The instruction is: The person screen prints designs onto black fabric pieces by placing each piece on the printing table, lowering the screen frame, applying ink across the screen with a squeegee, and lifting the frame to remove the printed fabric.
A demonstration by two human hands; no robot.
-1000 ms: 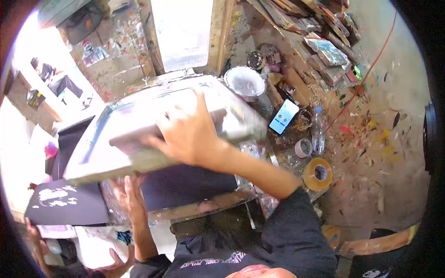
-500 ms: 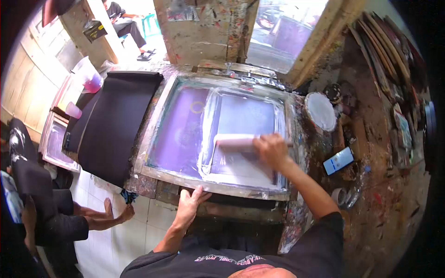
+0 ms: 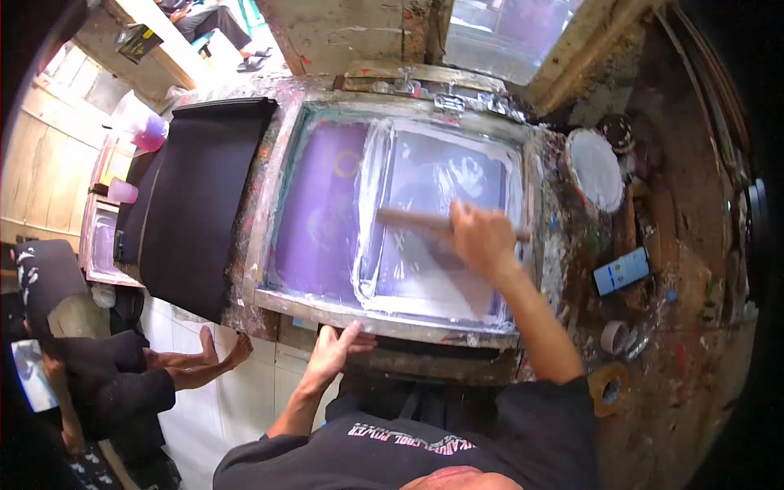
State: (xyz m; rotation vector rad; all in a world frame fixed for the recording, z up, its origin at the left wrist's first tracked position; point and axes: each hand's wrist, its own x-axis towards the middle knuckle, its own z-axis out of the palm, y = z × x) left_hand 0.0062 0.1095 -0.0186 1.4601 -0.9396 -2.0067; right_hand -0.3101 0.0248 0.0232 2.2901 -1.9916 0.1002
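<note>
A wooden squeegee (image 3: 408, 219) lies across the right part of a screen printing frame (image 3: 392, 320), with my right hand (image 3: 483, 237) wrapped round its right half. White ink rings the purple mesh (image 3: 314, 220) and coats the area about the squeegee. Beyond it, white marks show in the mesh. My left hand (image 3: 336, 353) is at the frame's front rail, its thumb against the rail and its other fingers beside and partly below it. The undersides of those fingers are hidden.
Left of the frame lies black fabric (image 3: 204, 204). Pink-tinted plastic cups (image 3: 122, 191) stand beyond it. On the right are a white-coated tub lid (image 3: 594, 171), a phone (image 3: 621, 271) and tape rolls (image 3: 608, 389). A seated person's legs (image 3: 196, 371) are at lower left.
My right hand and the squeegee have moved slightly away from me over the mesh, and the squeegee's tilt has changed. White marks now show beyond it. My left hand stays at the front rail.
</note>
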